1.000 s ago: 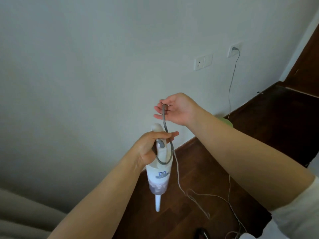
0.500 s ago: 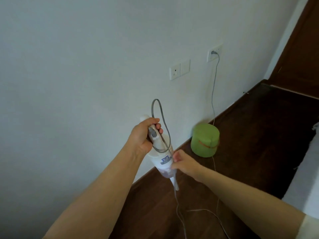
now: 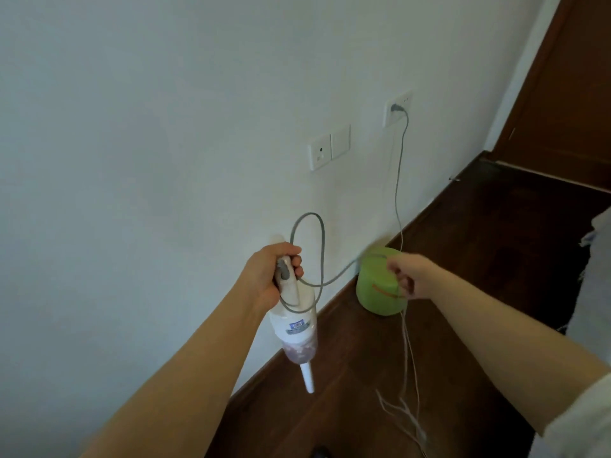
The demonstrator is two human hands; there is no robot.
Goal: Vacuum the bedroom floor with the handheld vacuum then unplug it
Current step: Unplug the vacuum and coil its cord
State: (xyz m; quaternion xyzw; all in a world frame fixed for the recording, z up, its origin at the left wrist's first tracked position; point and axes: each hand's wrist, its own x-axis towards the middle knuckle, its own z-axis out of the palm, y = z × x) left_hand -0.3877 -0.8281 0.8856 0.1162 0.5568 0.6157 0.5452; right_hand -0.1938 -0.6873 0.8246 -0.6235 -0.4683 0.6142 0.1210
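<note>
My left hand point(image 3: 269, 276) grips the handle of the white handheld vacuum point(image 3: 297, 328), which hangs nozzle down above the dark wood floor. Its grey cord point(image 3: 322, 246) loops up over the handle and runs right to my right hand point(image 3: 405, 274), which pinches it in front of the green container. From there the cord drops to the floor, lies in loose loops point(image 3: 405, 411), and rises to the plug point(image 3: 396, 109) sitting in the wall socket.
A green round container point(image 3: 380, 292) stands on the floor against the white wall. A switch plate point(image 3: 329, 148) is left of the socket. A brown door point(image 3: 568, 94) is at the far right, and pale fabric point(image 3: 600, 246) edges the right side.
My right hand left the vacuum body and pulled the cord out to the right, drawing a length of it sideways. The view has moved closer to the wall and socket.
</note>
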